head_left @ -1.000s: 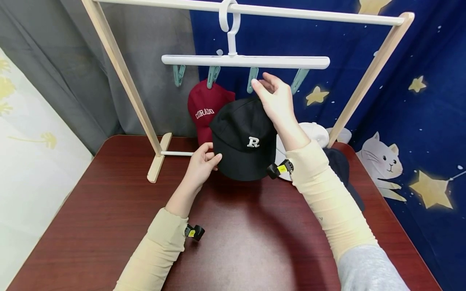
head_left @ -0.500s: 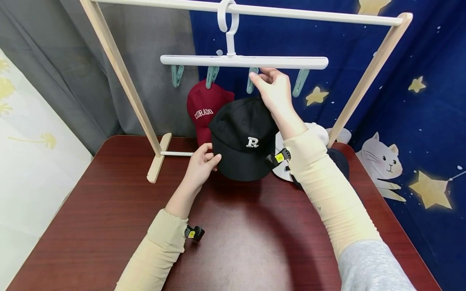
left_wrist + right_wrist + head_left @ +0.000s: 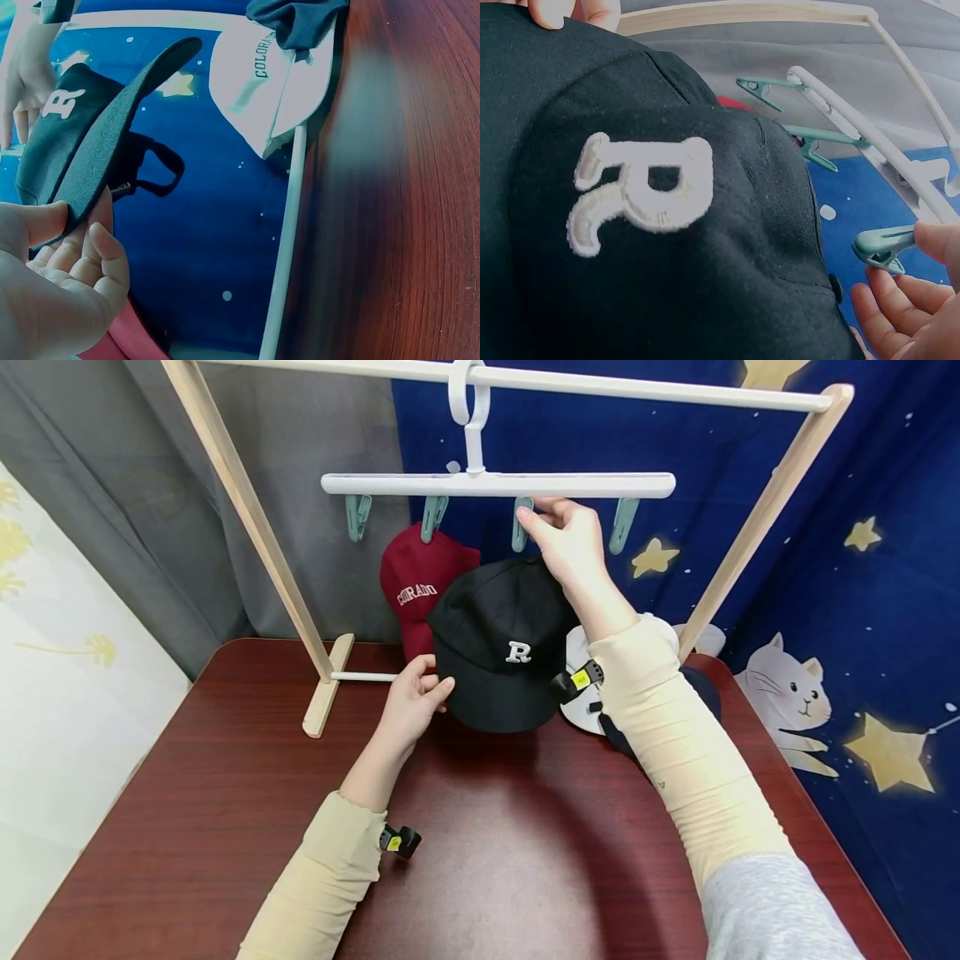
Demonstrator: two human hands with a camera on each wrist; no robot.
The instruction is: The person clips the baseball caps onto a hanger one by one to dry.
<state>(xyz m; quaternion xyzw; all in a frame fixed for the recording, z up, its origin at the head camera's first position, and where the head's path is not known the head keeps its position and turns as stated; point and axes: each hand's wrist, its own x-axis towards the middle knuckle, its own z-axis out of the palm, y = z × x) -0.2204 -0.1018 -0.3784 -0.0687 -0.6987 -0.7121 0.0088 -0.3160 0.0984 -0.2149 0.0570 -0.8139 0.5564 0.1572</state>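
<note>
My left hand (image 3: pixel 411 702) pinches the brim of a black cap (image 3: pixel 491 689) with a white R on its front. In the left wrist view the thumb lies on one side of the brim (image 3: pixel 112 142), fingers on the other. Above the cap, my right hand (image 3: pixel 579 550) pinches a teal clothespin (image 3: pixel 881 244) between thumb and fingers. That clothespin hangs from the white hanger (image 3: pixel 495 485), with the cap's crown just below and apart from it. To the left, a red cap (image 3: pixel 420 568) hangs under another clothespin (image 3: pixel 433 518).
The hanger hooks on the rail (image 3: pixel 637 387) of a wooden-legged rack. Further clothespins hang at its left and right ends. A white cap (image 3: pixel 581 714) and a dark cap (image 3: pixel 701 693) lie at the table's back right, partly hidden by my right arm.
My right hand has risen slightly along the clothespin. The hanger has shifted a little to the left. My left hand and the black cap have hardly moved.
</note>
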